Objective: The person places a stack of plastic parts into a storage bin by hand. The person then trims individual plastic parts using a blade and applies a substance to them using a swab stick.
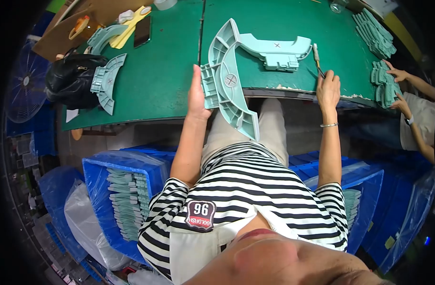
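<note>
My left hand point(198, 97) holds a curved mint-green plastic part point(223, 80) by its ribbed side, upright above the front edge of the green table point(165, 71). A round spot with a cross shows on the part's middle. My right hand point(328, 91) is closed on a thin tool point(317, 58) with a pale tip, pointing away from me. Between the hands, a second mint-green part point(276, 48) with a cross mark lies on the table, close to the tool's tip.
At the left are a black bag point(75, 80), another green part point(108, 84), a phone point(142, 32) and yellow gloves point(130, 33). Stacked parts point(374, 33) stand at the right, near a co-worker's hands point(399, 73). Blue crates point(96, 190) flank my body.
</note>
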A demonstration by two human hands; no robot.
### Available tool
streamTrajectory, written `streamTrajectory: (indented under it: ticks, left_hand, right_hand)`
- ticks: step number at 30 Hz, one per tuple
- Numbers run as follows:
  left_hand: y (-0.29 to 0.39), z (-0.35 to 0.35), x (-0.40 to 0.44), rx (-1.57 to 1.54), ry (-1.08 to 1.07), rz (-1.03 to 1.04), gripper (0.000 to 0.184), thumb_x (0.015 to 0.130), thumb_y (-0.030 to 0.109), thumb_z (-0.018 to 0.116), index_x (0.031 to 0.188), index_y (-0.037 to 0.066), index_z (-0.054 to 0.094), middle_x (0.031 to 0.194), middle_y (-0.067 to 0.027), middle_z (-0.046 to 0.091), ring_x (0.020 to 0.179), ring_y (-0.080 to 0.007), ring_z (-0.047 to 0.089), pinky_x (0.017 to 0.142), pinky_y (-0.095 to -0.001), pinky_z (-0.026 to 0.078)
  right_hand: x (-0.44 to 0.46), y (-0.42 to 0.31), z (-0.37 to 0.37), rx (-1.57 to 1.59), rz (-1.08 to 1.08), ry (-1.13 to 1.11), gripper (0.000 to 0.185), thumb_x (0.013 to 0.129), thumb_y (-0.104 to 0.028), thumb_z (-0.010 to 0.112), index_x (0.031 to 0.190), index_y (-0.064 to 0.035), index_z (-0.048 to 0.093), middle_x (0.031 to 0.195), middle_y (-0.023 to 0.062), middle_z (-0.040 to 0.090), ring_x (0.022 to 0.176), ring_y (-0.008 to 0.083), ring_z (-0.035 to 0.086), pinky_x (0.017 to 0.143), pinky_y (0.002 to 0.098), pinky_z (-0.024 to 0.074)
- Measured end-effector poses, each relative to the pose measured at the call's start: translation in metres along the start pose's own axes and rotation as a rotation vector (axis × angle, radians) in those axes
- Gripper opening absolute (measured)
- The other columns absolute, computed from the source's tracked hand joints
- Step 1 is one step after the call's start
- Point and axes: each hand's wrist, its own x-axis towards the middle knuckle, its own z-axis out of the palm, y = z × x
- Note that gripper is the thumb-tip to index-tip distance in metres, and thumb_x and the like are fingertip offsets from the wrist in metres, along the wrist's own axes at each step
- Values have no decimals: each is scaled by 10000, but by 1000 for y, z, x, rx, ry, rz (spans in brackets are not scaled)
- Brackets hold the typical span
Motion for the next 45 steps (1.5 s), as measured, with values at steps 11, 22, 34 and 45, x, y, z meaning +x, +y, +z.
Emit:
streamTrajectory:
  ticks: [11, 22, 34, 45]
  left_hand:
    - [-16, 44, -25, 103, 19, -66, 428, 979, 387, 497, 1186, 19, 568, 1061, -96, 669, 887, -173, 679, 766, -323, 580]
    - [-24, 39, -32, 57, 41, -134, 392, 968, 365, 532, 1166, 32, 585, 1018, -73, 676, 850, -143, 674, 727, -286, 572]
    - [-24, 29, -28, 51, 32, -177, 375, 972, 356, 525, 1165, 41, 588, 1031, -69, 675, 854, -140, 672, 729, -285, 567]
    - [-21, 13, -20, 75, 47, -164, 414, 967, 380, 529, 1179, 28, 579, 1091, -78, 657, 940, -165, 658, 802, -311, 550]
  right_hand:
    - [-30, -132, -85, 1327, -216, -442, 114, 980, -132, 485, 957, -27, 524, 652, 37, 463, 582, 120, 423, 536, 273, 364]
    - [-36, -151, -52, 1359, -217, -358, 404, 997, -275, 495, 700, -4, 450, 554, 46, 312, 518, 107, 298, 459, 306, 287]
    - [-39, -151, -40, 1269, -331, -369, 408, 985, -273, 505, 673, -22, 431, 530, 70, 305, 466, 172, 291, 436, 329, 280]
    - [-61, -152, -44, 1328, -375, -531, 378, 987, -249, 502, 692, -22, 439, 554, 71, 291, 483, 168, 271, 450, 322, 276]
